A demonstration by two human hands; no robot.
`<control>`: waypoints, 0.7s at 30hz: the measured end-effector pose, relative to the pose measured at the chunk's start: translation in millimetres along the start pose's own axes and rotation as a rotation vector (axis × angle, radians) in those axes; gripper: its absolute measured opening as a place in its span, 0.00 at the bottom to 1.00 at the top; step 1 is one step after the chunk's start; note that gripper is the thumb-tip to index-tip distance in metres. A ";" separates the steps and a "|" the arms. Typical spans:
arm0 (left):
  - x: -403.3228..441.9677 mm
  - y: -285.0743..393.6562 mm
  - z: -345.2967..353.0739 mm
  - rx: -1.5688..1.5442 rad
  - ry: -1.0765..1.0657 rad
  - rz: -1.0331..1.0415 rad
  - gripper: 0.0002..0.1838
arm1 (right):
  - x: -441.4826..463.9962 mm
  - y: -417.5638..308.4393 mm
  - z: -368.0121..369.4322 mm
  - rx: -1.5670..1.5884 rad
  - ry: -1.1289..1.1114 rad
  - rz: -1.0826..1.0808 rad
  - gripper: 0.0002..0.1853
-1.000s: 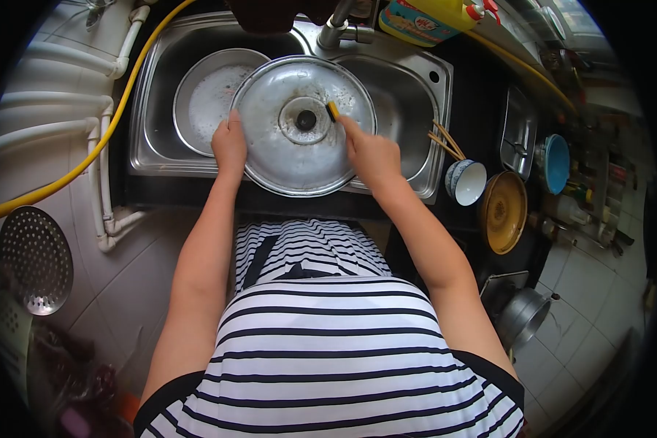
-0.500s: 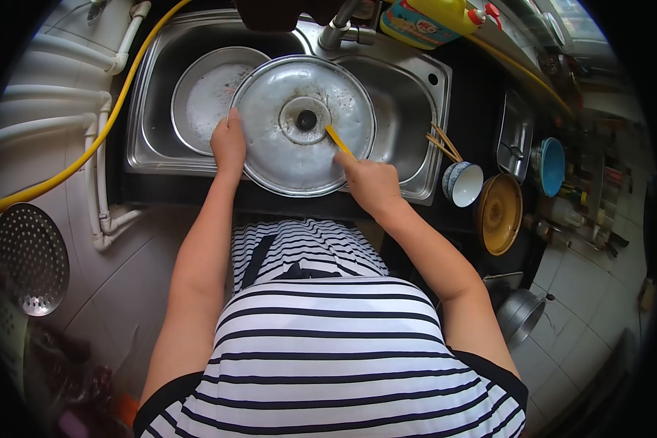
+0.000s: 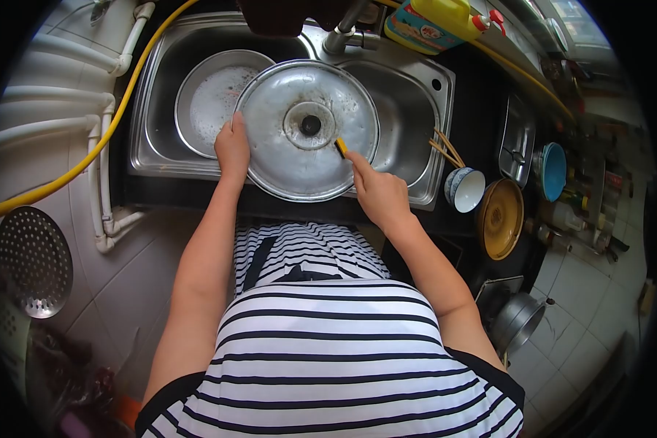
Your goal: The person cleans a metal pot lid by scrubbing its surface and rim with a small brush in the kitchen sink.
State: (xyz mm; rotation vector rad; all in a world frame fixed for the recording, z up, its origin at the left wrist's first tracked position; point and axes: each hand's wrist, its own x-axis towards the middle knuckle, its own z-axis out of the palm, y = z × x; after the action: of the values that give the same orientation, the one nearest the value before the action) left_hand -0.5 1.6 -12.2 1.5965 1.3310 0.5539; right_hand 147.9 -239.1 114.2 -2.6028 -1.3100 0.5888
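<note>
A round, dented metal pot lid (image 3: 277,102) with a black knob (image 3: 310,125) lies across the middle of the double sink (image 3: 409,102), brown stains around its knob. My left hand (image 3: 233,150) grips the lid's left rim, thumb on top. In my right hand (image 3: 381,193) is a narrow yellow tool (image 3: 341,147) with a dark side; its exact kind is unclear. The fingers are closed on its near end, and its tip is at the lid's surface, just right of the knob. Behind the lid, partly covered, a metal basin (image 3: 204,95) with suds sits in the left bowl.
A faucet (image 3: 337,40) and a yellow detergent bottle (image 3: 434,25) stand behind the sink. To the right are chopsticks (image 3: 449,151), a patterned bowl (image 3: 465,190), a brown round lid (image 3: 501,219) and a blue bowl (image 3: 553,171). A yellow hose (image 3: 113,120) runs along the left.
My right hand has shifted slightly right and down on the lid, and the yellow tool has turned, showing its dark side. My left hand keeps hold of the rim.
</note>
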 end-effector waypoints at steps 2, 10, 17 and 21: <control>-1.9 4.6 -1.2 0.022 0.008 0.004 0.30 | 14.7 -3.1 -4.2 -0.034 0.010 -0.005 0.15; -1.0 -0.5 -0.7 0.043 0.015 0.013 0.30 | 63.9 -4.4 -1.3 -0.034 0.122 -0.011 0.15; -1.7 5.6 -2.1 0.088 -0.014 -0.013 0.29 | 68.0 -2.4 -8.5 -0.080 0.065 -0.049 0.16; -4.9 7.3 -3.3 0.035 0.001 -0.009 0.29 | 85.7 -11.3 -5.9 -0.106 0.122 -0.076 0.16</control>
State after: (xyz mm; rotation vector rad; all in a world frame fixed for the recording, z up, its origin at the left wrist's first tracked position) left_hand -1.0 -1.3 -3.3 1.6179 1.3550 0.5279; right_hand 188.0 -163.6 100.0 -2.6112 -1.4293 0.3523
